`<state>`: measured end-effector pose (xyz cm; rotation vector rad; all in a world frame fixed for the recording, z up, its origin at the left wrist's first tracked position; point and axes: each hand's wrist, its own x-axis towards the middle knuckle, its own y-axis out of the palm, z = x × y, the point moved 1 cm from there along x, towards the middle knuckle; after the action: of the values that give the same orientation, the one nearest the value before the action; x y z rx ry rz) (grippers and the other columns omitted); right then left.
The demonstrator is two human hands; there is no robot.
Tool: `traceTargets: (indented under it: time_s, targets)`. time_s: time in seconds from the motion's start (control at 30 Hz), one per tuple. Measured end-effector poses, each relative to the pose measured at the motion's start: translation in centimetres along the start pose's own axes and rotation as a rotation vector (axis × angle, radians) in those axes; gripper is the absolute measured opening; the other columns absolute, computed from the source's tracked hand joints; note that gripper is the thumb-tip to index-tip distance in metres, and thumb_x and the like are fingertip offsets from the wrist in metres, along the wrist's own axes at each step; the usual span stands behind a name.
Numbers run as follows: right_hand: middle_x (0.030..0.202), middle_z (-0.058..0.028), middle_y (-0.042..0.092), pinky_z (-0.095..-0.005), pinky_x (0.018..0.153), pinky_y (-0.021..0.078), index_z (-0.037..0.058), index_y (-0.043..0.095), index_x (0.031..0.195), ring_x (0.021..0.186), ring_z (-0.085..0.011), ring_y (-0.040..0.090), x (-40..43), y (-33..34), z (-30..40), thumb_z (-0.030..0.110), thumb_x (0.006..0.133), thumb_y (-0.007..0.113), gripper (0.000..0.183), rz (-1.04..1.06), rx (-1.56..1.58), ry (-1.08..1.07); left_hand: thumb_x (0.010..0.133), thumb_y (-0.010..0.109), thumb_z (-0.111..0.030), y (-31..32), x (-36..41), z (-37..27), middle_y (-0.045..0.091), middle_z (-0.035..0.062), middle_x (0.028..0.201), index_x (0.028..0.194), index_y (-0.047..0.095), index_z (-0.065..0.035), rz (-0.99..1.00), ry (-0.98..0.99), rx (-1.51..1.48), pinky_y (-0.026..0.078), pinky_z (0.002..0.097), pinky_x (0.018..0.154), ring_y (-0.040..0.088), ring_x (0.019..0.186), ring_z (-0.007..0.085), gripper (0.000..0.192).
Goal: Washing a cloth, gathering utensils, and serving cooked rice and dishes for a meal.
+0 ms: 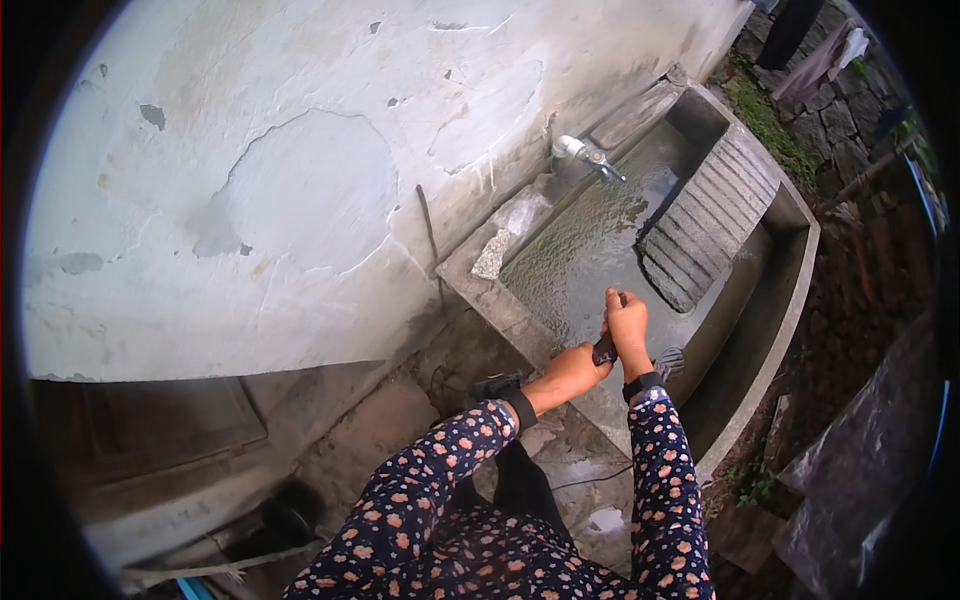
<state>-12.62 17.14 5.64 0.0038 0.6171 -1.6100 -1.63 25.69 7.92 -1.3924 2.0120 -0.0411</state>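
Note:
Both my hands grip a small dark, wet piece that looks like twisted cloth [604, 349], held over the near end of a concrete wash trough. My left hand [571, 372] is closed around its lower end. Just above, my right hand [628, 324] is closed on the upper part, and its fingers hide much of the piece. Beneath my hands lies the water [574, 277] in the trough, its surface rippled. A ridged stone washboard [709, 214] slopes into the water, beyond my right hand.
A tap [591, 155] juts from the plastered wall [315, 187] over the trough's left side. On the trough rim [517, 319] sits a rough stone [491, 255]. A striped object [670, 361] is partly hidden behind my right wrist. Plastic sheeting [862, 465] lies at right.

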Motion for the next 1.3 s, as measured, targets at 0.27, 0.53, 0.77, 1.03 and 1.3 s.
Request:
traceTargets:
  time_s: [0.27,0.53,0.77,1.03,1.3]
  targets:
    - [0.059,-0.0163,0.061,-0.0349,0.046,0.0481,-0.0032,0.060,0.085,0.046,-0.0242,0.061,0.0,2.5,-3.8,0.027,0.088,0.055,0.031,-0.174,-0.546,-0.271,0.079,0.058,-0.043,1.0,-0.1,2.3,0.066,0.0201,0.087,0.098,0.060,-0.0016,-0.044,-0.100,0.106,0.049,0.0465,0.073,0.063,0.084,0.0378,0.045]
    - [0.056,-0.0051,0.051,-0.0280,0.041,0.0421,0.0014,0.055,0.084,0.042,-0.0146,0.048,-3.2,0.8,-2.5,0.019,0.089,0.057,0.018,-0.036,0.504,0.061,0.078,0.062,-0.053,-0.6,-2.9,4.8,0.063,0.0101,0.076,0.098,0.057,-0.0023,0.024,-0.043,-0.199,0.050,0.0350,0.058,0.062,0.063,0.0224,0.054]
    - [0.066,-0.0020,0.054,-0.0233,0.051,0.0437,0.0020,0.056,0.092,0.055,-0.0108,0.052,-8.4,1.2,4.2,0.017,0.090,0.058,0.015,0.058,0.478,-0.204,0.078,0.052,-0.068,-0.7,-6.0,6.9,0.056,0.0045,0.093,0.108,0.053,-0.0094,0.076,-0.457,-1.200,0.052,0.0363,0.061,0.058,0.067,0.0207,0.065]
    - [0.067,-0.0016,0.054,-0.0225,0.056,0.0436,0.0024,0.055,0.099,0.059,-0.0098,0.054,-12.5,0.7,5.3,0.015,0.091,0.057,0.015,0.090,0.410,-0.386,0.085,0.058,-0.022,0.3,-3.4,6.2,0.060,0.0046,0.087,0.100,0.053,-0.0104,-0.248,-0.369,-1.464,0.052,0.0373,0.070,0.060,0.075,0.0175,0.019]
    - [0.066,-0.0042,0.049,-0.0291,0.057,0.0489,0.0033,0.048,0.116,0.058,-0.0142,0.052,-9.7,-2.5,2.6,0.017,0.092,0.052,0.028,0.091,0.886,0.082,0.075,0.054,-0.002,-2.5,-2.9,-0.1,0.054,0.0039,0.071,0.075,0.053,-0.0058,-0.757,0.342,-0.672,0.043,0.0344,0.055,0.056,0.064,0.0213,0.004]
